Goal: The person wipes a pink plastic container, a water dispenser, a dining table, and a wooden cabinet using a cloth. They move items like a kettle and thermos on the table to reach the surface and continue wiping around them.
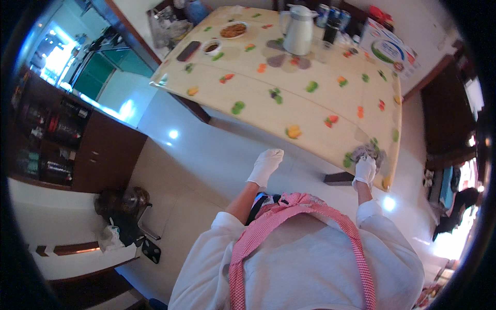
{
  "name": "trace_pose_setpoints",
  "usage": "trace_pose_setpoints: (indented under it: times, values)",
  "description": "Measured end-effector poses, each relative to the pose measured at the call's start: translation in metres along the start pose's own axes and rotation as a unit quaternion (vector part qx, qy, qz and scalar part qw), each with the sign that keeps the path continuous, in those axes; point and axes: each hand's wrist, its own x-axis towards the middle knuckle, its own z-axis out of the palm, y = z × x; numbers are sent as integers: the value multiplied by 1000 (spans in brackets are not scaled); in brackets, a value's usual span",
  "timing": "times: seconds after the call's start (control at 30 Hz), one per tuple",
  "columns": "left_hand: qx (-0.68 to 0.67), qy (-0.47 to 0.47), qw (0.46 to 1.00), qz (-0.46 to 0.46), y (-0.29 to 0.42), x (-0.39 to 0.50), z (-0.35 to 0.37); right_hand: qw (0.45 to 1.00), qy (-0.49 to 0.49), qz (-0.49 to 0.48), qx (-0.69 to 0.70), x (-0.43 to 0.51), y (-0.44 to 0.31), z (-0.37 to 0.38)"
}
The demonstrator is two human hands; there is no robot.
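My right hand (365,170), in a white glove, holds a crumpled grey cloth (368,152) against the near right corner of a table. The table's cover (271,112) is cream with printed fruit and vegetables. My left hand (266,164), also in a white glove, hangs in the air in front of the table's near edge. It touches nothing that I can see; its fingers look loosely curled, and their inner side is hidden.
A white thermos jug (299,31), a plate of food (233,30), a small bowl of dark sauce (211,47) and a phone (188,51) stand or lie towards the table's back. A printed carton (387,48) is at the back right. A dark cabinet (97,151) is at left.
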Motion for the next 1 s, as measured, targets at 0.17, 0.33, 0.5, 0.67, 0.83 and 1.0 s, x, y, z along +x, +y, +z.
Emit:
trace_pose_setpoints:
  times: [0.17, 0.33, 0.5, 0.67, 0.83, 1.0]
  values:
    - [-8, 23, 997, -68, -65, 0, -86, 994, 15, -107, 22, -35, -122, 31]
    - [-13, 61, 989, -133, -100, -7, -138, 968, -10, -246, 42, -79, -251, 30]
    - [-189, 171, 957, -138, -104, -17, -168, 934, -51, -347, 74, -105, -346, 39]
    - [-185, 111, 957, -193, -107, 5, -216, 888, -67, -442, 111, -121, -428, 54]
    - [-163, 134, 963, -167, -117, 60, -252, 840, -106, -530, 49, -138, -501, 58]
    - [-125, 157, 965, -168, -114, 116, -283, 777, -139, -612, 41, -146, -573, 62]
